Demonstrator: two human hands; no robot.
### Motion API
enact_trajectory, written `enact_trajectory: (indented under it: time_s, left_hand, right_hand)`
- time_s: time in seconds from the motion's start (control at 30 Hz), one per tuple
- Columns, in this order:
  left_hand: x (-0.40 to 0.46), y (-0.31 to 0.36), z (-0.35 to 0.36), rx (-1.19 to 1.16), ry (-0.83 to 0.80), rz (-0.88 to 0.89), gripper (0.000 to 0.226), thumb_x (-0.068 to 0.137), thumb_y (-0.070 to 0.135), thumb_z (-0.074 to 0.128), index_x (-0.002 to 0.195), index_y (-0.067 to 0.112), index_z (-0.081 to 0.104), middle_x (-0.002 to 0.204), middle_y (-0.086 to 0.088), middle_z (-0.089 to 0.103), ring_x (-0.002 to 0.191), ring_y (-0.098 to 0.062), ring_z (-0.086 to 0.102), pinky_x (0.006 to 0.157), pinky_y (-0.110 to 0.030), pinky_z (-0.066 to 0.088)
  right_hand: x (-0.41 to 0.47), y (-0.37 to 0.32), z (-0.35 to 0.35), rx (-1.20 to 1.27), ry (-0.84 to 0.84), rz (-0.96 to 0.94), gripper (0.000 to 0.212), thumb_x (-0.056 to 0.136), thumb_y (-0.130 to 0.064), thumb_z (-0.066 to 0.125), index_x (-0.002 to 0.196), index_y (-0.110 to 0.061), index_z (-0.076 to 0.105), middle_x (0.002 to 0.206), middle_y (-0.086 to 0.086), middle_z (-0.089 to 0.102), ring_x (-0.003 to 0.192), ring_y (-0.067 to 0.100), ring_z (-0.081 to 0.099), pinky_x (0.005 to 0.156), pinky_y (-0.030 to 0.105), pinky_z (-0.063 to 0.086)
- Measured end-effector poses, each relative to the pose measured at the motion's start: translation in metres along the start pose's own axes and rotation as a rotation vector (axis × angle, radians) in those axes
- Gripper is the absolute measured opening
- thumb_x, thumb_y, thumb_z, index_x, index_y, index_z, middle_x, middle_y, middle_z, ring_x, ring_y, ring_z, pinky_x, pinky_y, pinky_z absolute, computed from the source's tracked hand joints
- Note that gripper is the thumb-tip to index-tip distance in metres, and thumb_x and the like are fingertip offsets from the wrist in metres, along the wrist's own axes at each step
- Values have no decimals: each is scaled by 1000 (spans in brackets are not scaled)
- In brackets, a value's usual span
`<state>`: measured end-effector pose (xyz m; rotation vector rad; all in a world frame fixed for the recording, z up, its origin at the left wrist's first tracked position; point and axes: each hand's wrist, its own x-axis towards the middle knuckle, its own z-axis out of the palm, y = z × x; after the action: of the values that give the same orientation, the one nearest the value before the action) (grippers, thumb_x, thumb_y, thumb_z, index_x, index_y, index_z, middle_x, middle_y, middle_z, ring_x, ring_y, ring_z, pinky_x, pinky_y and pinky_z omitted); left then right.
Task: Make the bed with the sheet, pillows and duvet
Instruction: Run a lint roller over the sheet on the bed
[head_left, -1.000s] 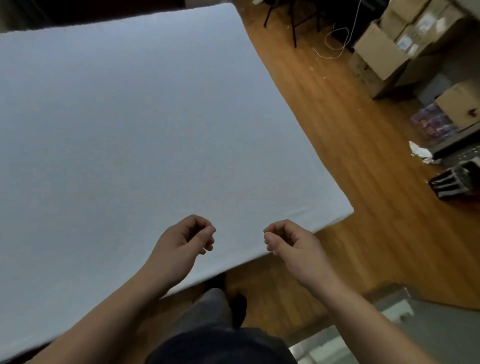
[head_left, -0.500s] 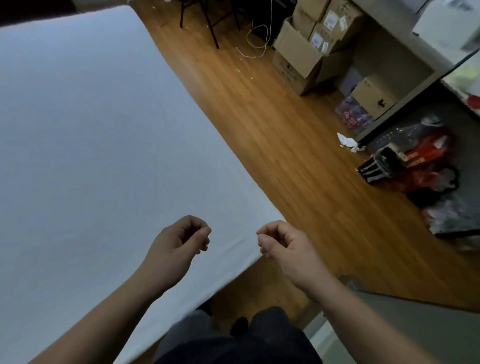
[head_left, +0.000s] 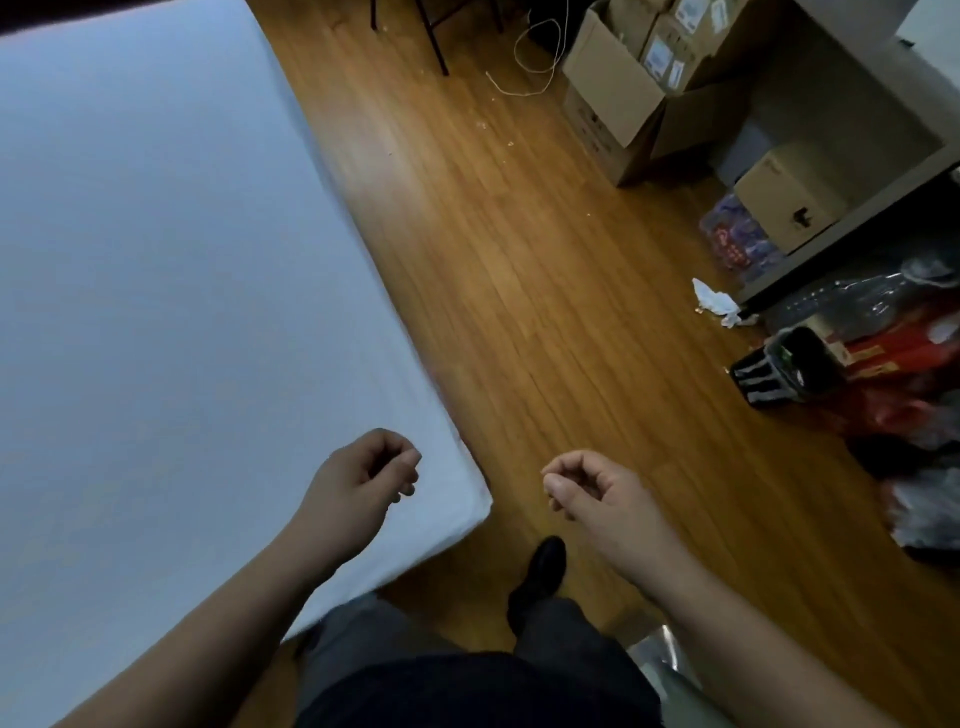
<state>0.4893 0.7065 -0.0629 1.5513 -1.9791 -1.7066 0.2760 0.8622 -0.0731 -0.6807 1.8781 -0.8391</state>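
Standing at the near right corner of the bed. Holding the left hand just above that corner, over the white sheet, fingers curled in tight and gripping nothing. Holding the right hand off the bed, over the wooden floor, fingers curled in too, thumb touching the first finger, also gripping nothing.

Lying flat and smooth all over the bed, the sheet, so probably done with that step. Stretching away from the corner toward the far edge, the long side of the bed, with all of it off to the left of both hands. Being nearer to the bed, the left hand; being nearer to the boxes and bags by the shelf, the right hand.

Not showing anywhere here, the pillows and the duvet. Likely needing a turn away from the bed to find them, then bringing them back to the left.
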Motion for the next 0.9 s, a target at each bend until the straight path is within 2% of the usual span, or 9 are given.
enact_trajectory:
  time_s: [0.13,0.27,0.33,0.47,0.6,0.73,0.9]
  left_hand:
    - [14,78,71,-5,-113,101,12,97,24,57,88,23,64,81,1,69,79,-14,65,79,-37,55]
    - [43,113,94,-27,-95,101,10,97,24,58,89,23,64,82,-2,68,79,-18,65,77,-39,54]
    - [60,118,93,-36,-26,61,10,97,24,58,89,22,65,81,-1,68,78,-16,64,77,-37,54]
    - [105,113,81,-90,144,-54,12,97,22,57,90,21,66,82,1,70,76,-10,66,76,-30,54]
    - [170,124,60,-162,245,-127,15,97,20,56,87,21,66,79,1,71,71,-9,65,74,-31,52]
    - [246,169,38,-190,252,-74,15,97,24,56,86,22,66,79,2,70,74,-8,66,73,-29,51]
    - [334,244,7,-187,280,39,13,97,24,55,91,20,65,76,7,67,76,-8,65,66,-16,49]
  right_hand:
    - [31,-9,-95,-40,-3,-42,5,93,-29,64,94,-29,69,86,-1,69,84,13,65,81,37,57]
    - [84,-22,-141,-19,13,-79,8,94,-29,62,96,-27,69,87,-2,70,82,7,65,76,24,56]
    - [113,-35,-150,-3,-29,-94,8,95,-25,61,96,-24,69,88,1,70,82,8,66,75,22,56]
    - [171,-58,-163,-59,-136,-106,8,95,-24,61,96,-22,69,88,4,70,84,13,67,78,28,56]
    - [229,-88,-189,-176,-179,-105,7,95,-26,62,96,-27,69,88,-2,69,85,10,66,80,30,57]
    - [294,-134,-222,-194,-174,-119,8,95,-26,62,95,-28,70,88,1,69,85,13,66,80,31,56]
    - [389,-205,-248,-157,-168,-173,9,96,-24,61,98,-23,69,89,3,70,85,12,67,76,26,56]
